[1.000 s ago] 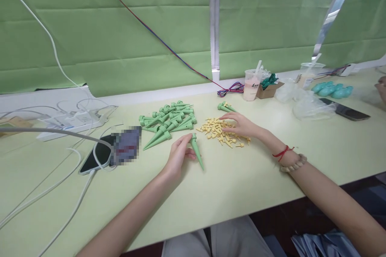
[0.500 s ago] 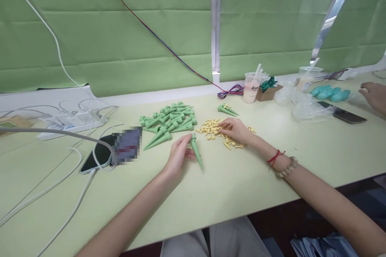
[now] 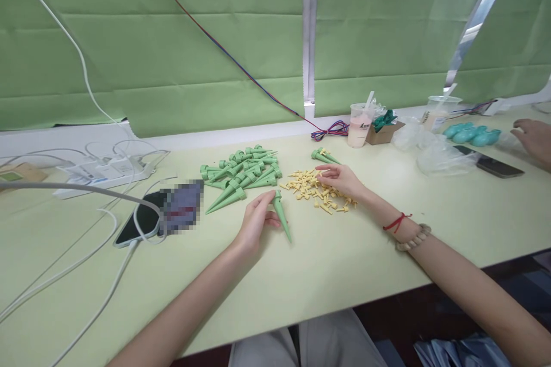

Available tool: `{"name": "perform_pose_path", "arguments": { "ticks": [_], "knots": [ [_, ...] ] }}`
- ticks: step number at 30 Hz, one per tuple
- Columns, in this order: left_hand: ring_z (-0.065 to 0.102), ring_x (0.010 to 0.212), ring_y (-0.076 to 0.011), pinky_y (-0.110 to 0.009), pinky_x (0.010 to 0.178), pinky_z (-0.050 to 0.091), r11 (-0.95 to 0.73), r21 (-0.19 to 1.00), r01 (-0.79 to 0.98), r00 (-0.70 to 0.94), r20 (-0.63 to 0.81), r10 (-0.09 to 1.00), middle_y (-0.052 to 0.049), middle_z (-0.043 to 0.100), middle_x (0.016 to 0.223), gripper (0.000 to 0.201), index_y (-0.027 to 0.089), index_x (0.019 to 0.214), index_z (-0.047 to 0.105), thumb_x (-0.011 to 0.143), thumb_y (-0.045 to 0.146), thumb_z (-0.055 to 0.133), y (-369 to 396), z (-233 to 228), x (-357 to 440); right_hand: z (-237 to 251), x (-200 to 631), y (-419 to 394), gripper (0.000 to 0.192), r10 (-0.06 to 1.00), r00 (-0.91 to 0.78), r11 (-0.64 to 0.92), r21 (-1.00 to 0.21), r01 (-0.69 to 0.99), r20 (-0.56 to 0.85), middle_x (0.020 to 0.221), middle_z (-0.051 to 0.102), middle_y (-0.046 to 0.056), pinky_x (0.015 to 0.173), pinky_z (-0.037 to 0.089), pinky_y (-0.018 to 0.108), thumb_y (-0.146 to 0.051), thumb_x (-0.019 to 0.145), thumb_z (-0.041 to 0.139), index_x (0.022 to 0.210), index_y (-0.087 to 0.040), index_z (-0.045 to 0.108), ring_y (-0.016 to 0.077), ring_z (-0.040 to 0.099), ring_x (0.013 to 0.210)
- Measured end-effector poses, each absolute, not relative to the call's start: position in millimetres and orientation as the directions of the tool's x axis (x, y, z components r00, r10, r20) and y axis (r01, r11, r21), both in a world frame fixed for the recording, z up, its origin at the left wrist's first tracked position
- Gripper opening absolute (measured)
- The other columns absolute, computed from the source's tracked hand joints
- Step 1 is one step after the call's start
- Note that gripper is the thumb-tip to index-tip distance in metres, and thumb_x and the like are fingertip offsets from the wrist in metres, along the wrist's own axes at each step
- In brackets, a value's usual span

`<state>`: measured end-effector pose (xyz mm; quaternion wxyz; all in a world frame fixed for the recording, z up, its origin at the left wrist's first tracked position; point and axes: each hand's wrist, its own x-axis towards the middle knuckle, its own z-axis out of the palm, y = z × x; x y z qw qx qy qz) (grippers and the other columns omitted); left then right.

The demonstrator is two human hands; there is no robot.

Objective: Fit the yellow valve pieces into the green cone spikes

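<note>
A green plastic spike (image 3: pixel 283 218) is grasped in the left hand (image 3: pixel 255 221), just to the near left of a heap of small yellow plastic pegs (image 3: pixel 306 186). The spike is pinched at its wide, capped end; the other fingers are curled behind the shaft, and the tapered part is left projecting from the grip, slanted toward the near side and slightly rightward. Whether the table (image 3: pixel 331 264) is touched by the tip cannot be told.

The right hand (image 3: pixel 342 179) is held at the right part of the yellow heap, with its fingers loosely bent and spread over the pegs. Whether a peg is gripped by it cannot be told. A red string (image 3: pixel 398 222) and a beaded bracelet (image 3: pixel 414 238) are worn at that wrist.

To the left of the yellow heap, many green spikes (image 3: pixel 243 175) are piled on one another, apart from the one in the grip. Just beyond the heap, a pair of green spikes (image 3: pixel 323 156) is laid together, with yellow seen at their heads. Farther beyond, to the heap's right, a plastic cup (image 3: pixel 359 131) is stood beside a cardboard box (image 3: pixel 383 133). Well to the heap's right, part of another person's hand (image 3: pixel 536 139) is seen.
</note>
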<state>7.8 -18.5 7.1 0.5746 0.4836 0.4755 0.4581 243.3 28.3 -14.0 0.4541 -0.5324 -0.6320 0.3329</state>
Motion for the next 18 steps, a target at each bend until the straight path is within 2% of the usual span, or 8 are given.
{"name": "perform_pose_path", "arguments": {
  "ticks": [5, 9, 11, 18],
  "knots": [
    [0.054, 0.049, -0.0096, -0.023, 0.047, 0.045, 0.111, 0.992, -0.056, 0.132, -0.103, 0.986, -0.001, 0.056, 0.075, 0.039, 0.015, 0.093, 0.061, 0.071, 0.047, 0.057, -19.1, 7.2, 7.9, -11.0, 242.8, 27.3, 0.033, 0.983, -0.037, 0.179, -0.906, 0.383, 0.179, 0.088, 0.069, 0.010, 0.073, 0.056, 0.032, -0.012, 0.063, 0.067, 0.096, -0.013, 0.064, 0.0180, 0.067, 0.076],
    [0.054, 0.049, -0.0097, -0.024, 0.049, 0.046, 0.113, 0.992, -0.063, 0.138, -0.103, 0.985, 0.000, 0.056, 0.074, 0.038, 0.015, 0.092, 0.061, 0.071, 0.047, 0.057, -18.6, 6.8, 7.7, -11.9, 242.5, 27.3, 0.016, 0.976, -0.047, 0.214, -0.880, 0.424, 0.215, 0.083, 0.070, 0.009, 0.071, 0.057, 0.034, -0.020, 0.067, 0.066, 0.082, -0.014, 0.068, 0.0203, 0.067, 0.076],
    [0.054, 0.049, -0.0098, -0.024, 0.049, 0.047, 0.117, 0.991, -0.070, 0.137, -0.106, 0.985, 0.000, 0.056, 0.072, 0.038, 0.015, 0.092, 0.060, 0.071, 0.046, 0.057, -18.2, 6.7, 7.8, -12.4, 242.8, 27.4, 0.014, 0.974, -0.050, 0.220, -0.873, 0.435, 0.221, 0.082, 0.071, 0.009, 0.071, 0.057, 0.034, -0.022, 0.068, 0.066, 0.079, -0.014, 0.069, 0.0214, 0.067, 0.076],
    [0.054, 0.049, -0.0101, -0.024, 0.048, 0.046, 0.114, 0.991, -0.063, 0.145, -0.104, 0.984, 0.001, 0.054, 0.069, 0.038, 0.014, 0.095, 0.060, 0.073, 0.045, 0.055, -17.6, 6.9, 7.5, -12.5, 244.9, 28.7, 0.028, 0.959, 0.044, 0.243, -0.896, 0.372, 0.279, 0.081, 0.071, 0.010, 0.067, 0.055, 0.031, -0.027, 0.071, 0.063, 0.096, -0.014, 0.065, 0.0208, 0.067, 0.077]
  ]
}}
